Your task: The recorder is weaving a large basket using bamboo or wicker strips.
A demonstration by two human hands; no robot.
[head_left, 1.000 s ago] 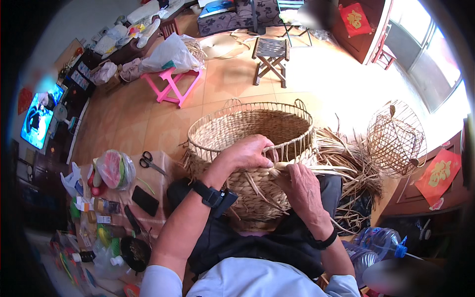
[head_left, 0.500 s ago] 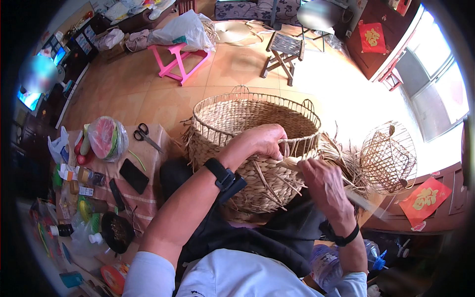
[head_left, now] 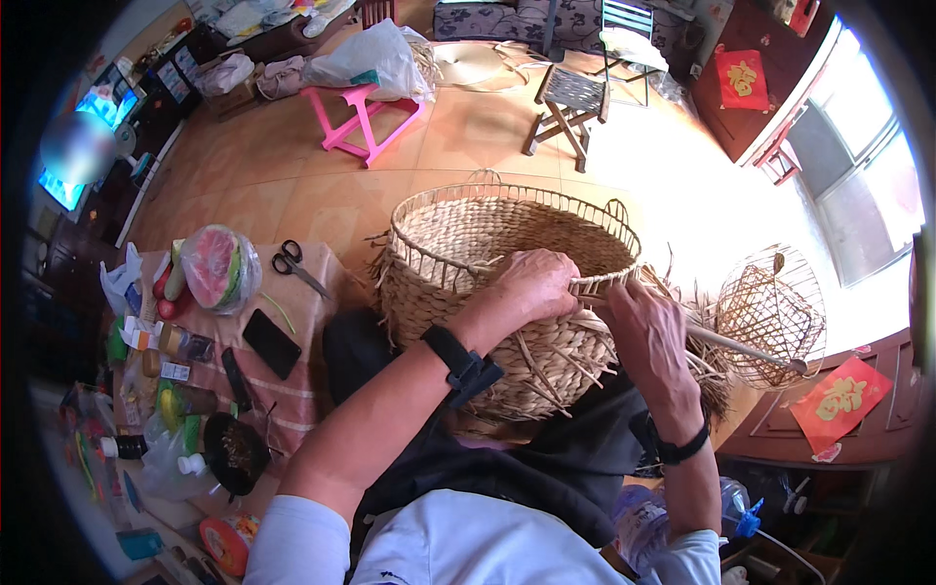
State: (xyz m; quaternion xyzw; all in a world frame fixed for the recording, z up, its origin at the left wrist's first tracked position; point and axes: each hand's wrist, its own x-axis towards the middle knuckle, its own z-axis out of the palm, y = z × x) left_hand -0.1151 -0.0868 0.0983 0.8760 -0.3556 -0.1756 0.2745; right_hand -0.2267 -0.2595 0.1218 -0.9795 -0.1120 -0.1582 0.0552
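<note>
Head view: the woven basket (head_left: 434,307) sits before the person, by the knees. The left hand (head_left: 536,280) bends over its near rim; with the fingertips hidden, I cannot tell what it grips. Just beside, the right hand (head_left: 653,330) pinches a pale strand (head_left: 731,341) jutting rightward, before an openwork basket (head_left: 775,302).
</note>
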